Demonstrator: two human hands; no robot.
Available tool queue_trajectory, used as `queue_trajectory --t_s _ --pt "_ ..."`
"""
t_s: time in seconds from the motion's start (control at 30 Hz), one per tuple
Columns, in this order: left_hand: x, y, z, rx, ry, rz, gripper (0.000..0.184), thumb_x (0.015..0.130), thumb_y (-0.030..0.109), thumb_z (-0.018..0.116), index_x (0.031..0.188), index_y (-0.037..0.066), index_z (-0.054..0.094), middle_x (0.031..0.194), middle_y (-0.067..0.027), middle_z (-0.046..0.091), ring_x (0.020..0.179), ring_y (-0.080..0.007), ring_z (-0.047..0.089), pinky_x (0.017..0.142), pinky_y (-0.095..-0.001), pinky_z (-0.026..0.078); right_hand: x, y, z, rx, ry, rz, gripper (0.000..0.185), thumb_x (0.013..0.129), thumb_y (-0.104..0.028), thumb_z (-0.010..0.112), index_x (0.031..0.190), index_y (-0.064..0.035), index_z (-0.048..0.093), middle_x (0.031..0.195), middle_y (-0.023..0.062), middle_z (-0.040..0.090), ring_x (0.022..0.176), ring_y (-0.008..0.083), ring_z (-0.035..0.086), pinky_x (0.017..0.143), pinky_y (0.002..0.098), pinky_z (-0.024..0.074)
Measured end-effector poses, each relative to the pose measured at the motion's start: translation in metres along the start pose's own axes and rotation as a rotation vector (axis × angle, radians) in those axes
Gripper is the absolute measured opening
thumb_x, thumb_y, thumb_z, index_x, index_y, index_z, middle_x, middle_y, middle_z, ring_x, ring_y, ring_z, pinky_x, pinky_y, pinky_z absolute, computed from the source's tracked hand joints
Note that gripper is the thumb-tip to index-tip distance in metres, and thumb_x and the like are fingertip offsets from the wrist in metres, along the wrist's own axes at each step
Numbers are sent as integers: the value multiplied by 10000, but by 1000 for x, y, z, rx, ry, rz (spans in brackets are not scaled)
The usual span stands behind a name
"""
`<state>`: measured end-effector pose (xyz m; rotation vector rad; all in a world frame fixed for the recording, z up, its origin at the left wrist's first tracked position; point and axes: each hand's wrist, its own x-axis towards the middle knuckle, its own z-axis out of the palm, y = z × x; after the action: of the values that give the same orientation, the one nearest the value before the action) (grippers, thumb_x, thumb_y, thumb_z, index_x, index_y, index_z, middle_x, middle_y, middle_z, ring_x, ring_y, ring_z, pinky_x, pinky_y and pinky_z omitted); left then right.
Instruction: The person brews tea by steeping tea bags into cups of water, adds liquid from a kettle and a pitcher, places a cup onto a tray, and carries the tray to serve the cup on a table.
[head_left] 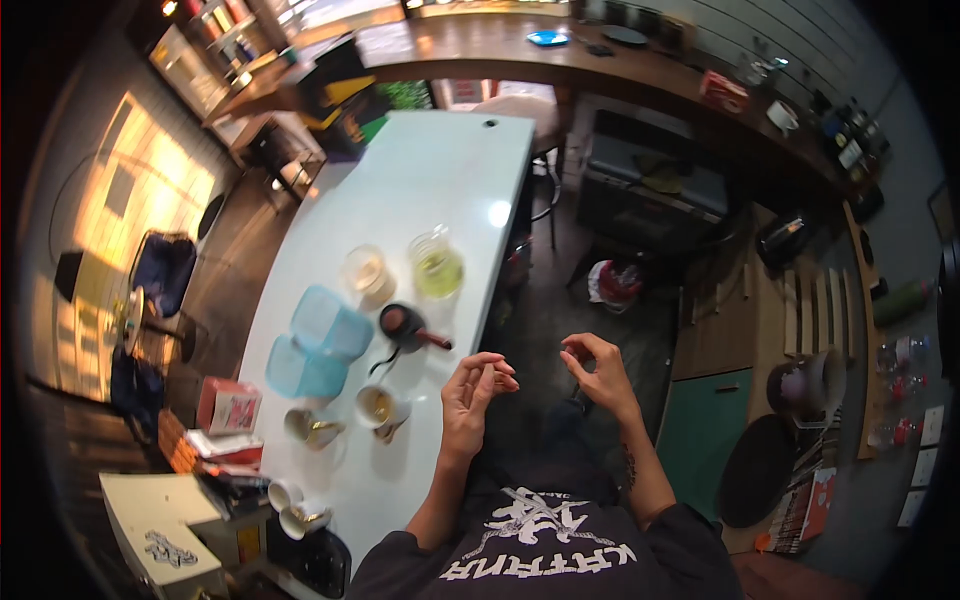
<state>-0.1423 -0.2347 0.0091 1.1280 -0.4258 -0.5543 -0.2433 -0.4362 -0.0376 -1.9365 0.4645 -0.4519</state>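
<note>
Both hands are raised in front of the dark printed shirt, apart from each other. My left hand (468,402) is beside the right edge of the white table (440,170), its fingers bent and apart, holding nothing. Over the dark floor, my right hand (598,372) has its thumb and fingers curved with a gap between them, also empty. Left of my left hand are a white cup (382,406) and a dark pot (402,325) with a handle. Farther back stand a jar of green liquid (437,268) and a glass with pale contents (368,275).
Blue translucent containers (330,322) and another cup (308,428) are on the table's left part. Two more cups (300,518) stand near its front. A wooden counter (450,50) crosses the back. At right are a green cabinet (706,435) and a round black object (757,470).
</note>
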Motion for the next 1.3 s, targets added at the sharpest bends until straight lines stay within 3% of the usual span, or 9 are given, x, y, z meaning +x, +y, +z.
queue_trajectory --t_s 0.13,0.33,0.47,0.53,0.67,0.83,0.97,1.07,1.3 --pt "57 -56 58 -2 -202 -39 258 1063 249 533 1033 12 632 1026 -93 638 896 -165 650 861 -341 546 27 65 -75 35 206 37 113 920 -68 680 998 14 693 827 78 710 756 128 688 685 269 533" --pt "126 -140 140 -75 -138 -328 389 1072 277 515 800 23 629 919 -85 656 844 -161 642 812 -325 528 102 198 -162 163 431 170 81 958 -46 633 954 22 676 775 47 685 674 75 655 614 230 514" --pt "151 -174 168 -87 -150 -433 445 1063 308 536 701 53 579 897 -88 679 814 -154 628 790 -337 509 176 295 -200 64 549 224 152 937 -126 656 918 24 675 693 81 675 604 138 680 582 289 519" --pt "154 -176 174 84 -135 -550 436 1060 335 543 761 34 643 888 -45 672 796 -100 602 758 -258 485 212 338 -214 -63 583 208 179 957 -173 638 944 2 673 734 85 675 582 152 673 558 291 521" --pt "149 -190 170 19 -14 -649 297 1049 305 567 906 56 643 966 -48 690 867 -106 649 819 -262 529 276 394 -240 826 482 750 251 979 -267 643 1122 -67 594 952 124 668 691 257 700 595 351 594" --pt "138 -187 161 64 81 -693 250 1037 320 587 1009 78 644 1022 -42 699 931 -101 661 855 -261 542 332 451 -240 956 554 767 574 888 -357 782 1326 -95 518 1322 171 553 936 393 691 743 471 607" --pt "128 -181 145 27 206 -698 226 1029 305 599 1046 84 643 1064 -52 685 988 -129 655 922 -304 544 381 469 -243 1199 598 828 686 867 -336 808 1390 -56 462 1382 218 501 961 360 691 723 380 612" --pt "123 -176 137 14 281 -671 218 1029 296 599 1057 83 639 1083 -55 684 1001 -134 658 933 -310 544 410 488 -249 1473 515 877 344 946 -234 708 1162 -8 564 1039 198 658 814 282 687 717 362 613" --pt "116 -168 121 -27 235 -577 235 1036 301 589 1070 77 652 1053 -32 694 978 -103 658 921 -283 535 378 432 -261 1345 555 709 155 979 -135 643 1069 -18 595 834 104 629 693 229 618 611 340 537"
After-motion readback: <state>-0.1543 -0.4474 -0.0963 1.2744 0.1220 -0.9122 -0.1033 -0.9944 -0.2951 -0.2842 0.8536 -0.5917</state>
